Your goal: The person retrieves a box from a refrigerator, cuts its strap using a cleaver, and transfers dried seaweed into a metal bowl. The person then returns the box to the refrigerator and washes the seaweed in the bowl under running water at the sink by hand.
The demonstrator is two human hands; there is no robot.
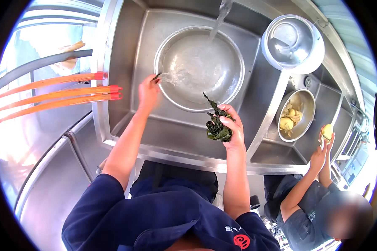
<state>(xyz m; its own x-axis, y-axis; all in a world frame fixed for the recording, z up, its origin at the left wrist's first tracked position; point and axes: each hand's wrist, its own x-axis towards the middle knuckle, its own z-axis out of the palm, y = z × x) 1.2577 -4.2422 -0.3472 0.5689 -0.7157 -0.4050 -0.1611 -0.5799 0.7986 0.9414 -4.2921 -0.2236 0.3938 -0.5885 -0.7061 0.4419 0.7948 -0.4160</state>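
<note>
A large round metal bowl (201,69) filled with water sits in the sink, with water running from above near its back rim. My right hand (234,127) grips a bunch of dark green leaves (219,125) over the bowl's front right edge. At the bowl's left rim is my left hand (148,94), its fingers pinched together on a small dark piece (156,77). Beside that piece the water is disturbed. The fingers of the left hand are slightly blurred.
Orange-wrapped rods (58,93) lie at the left. Right of the sink stand a white container with a metal bowl (293,42) and a bowl of yellowish peeled pieces (297,115). A co-worker (310,201) at the right holds a yellow piece (327,131).
</note>
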